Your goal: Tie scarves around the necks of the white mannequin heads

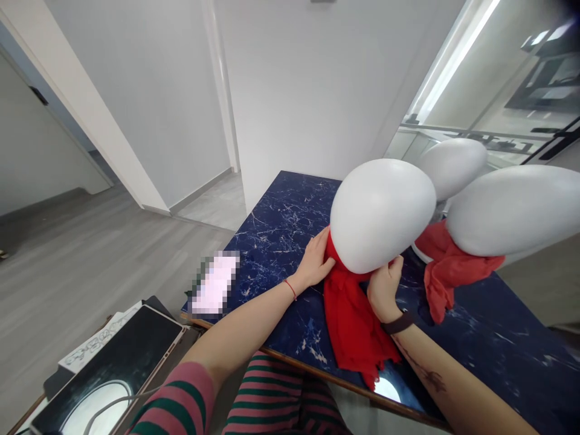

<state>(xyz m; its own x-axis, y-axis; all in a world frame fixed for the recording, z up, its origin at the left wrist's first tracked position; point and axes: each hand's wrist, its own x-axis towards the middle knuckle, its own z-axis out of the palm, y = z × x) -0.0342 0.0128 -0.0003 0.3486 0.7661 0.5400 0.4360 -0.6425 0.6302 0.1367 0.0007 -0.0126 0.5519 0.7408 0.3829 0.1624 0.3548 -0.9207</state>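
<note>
Smooth white egg-shaped form (383, 214): my landmark, raised over the dark-blue, white-veined tabletop (290, 208), its support hidden from me.
Bright red thin fabric scarf (347, 311): gathered against the form's underside, loose end trailing below it.
Left hand (316, 260): at the form's lower left, thumb on the scarf; fingertips hidden, so I can't tell if it's closed.
Right hand (385, 287): just under the form, fingers curled, gripping the scarf.
My worry: uneven pulling could tip the form or loosen the gathers.

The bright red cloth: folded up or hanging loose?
Hanging loose: the bright red cloth falls from beneath the white form, its ragged end spread.
</note>
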